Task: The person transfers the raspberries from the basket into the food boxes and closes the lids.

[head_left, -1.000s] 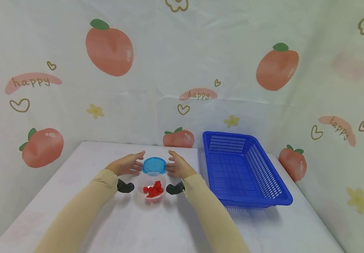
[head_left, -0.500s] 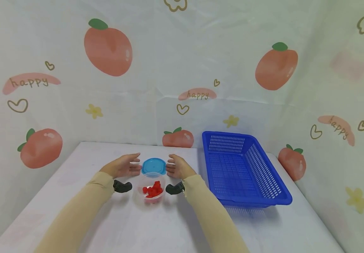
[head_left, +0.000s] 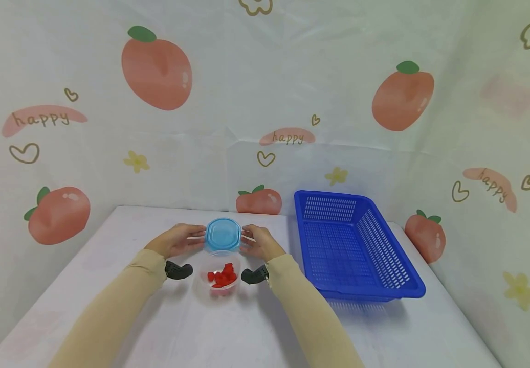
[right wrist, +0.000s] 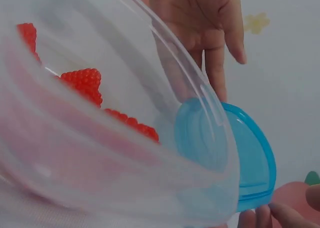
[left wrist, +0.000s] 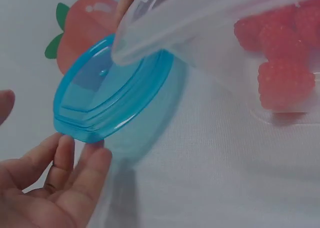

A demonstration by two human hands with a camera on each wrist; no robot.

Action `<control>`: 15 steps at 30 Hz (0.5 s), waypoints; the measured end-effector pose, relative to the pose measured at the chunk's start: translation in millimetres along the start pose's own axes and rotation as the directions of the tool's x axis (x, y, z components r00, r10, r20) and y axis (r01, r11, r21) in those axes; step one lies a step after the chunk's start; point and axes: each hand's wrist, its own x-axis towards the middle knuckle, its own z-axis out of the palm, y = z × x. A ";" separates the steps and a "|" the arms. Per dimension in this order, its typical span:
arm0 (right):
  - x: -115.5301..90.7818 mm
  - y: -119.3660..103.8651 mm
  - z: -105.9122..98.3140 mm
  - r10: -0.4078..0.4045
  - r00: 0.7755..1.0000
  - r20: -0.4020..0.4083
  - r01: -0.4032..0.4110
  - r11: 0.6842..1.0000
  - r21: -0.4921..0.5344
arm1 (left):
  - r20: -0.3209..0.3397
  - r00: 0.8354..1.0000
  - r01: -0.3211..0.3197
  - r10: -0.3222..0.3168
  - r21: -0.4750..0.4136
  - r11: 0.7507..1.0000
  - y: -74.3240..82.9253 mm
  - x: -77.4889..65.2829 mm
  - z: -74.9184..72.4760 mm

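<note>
A clear round plastic tub stands on the table with several red raspberries inside, close up in the right wrist view as raspberries. Behind it, a translucent blue lid is tipped up off the table. My left hand touches the lid's left edge with nearly straight fingertips; in the left wrist view its thumb stands apart from the lid. On the lid's opposite edge rest the fingertips of my right hand, its thumb likewise apart. The tub's wall partly covers the lid in both wrist views.
To the right sits a large blue perforated basket with nothing in it. A white cloth covers the table. Behind rises a white backdrop printed with fruit, flowers and hearts. Dark devices are worn on both wrists.
Both hands have come in against the lid's sides after the left drew back slightly. The lid has risen and tilted up from where it lay behind the tub. Tub and basket stay put.
</note>
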 end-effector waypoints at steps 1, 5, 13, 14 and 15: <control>0.1 -0.3 0.5 -0.010 1.000 -0.003 0.010 1.000 0.004 | 0.008 1.000 -0.021 0.020 0.037 0.999 0.9 0.0 0.3; 0.0 -2.4 3.4 -0.076 0.997 -0.011 0.076 0.997 -0.025 | 0.003 0.993 -0.112 0.114 0.200 0.973 5.5 -0.5 2.4; -7.2 -6.8 9.0 -0.229 0.973 0.036 0.231 0.969 -0.087 | -0.212 0.945 -0.159 0.249 0.367 0.917 17.4 -7.8 17.5; -8.2 -7.2 9.4 -0.241 0.970 0.036 0.244 0.966 -0.090 | -0.219 0.941 -0.163 0.258 0.375 0.913 18.7 -9.4 18.8; -9.5 -7.8 9.5 -0.251 0.967 0.037 0.254 0.963 -0.093 | -0.221 0.939 -0.165 0.263 0.383 0.909 19.8 -11.3 19.8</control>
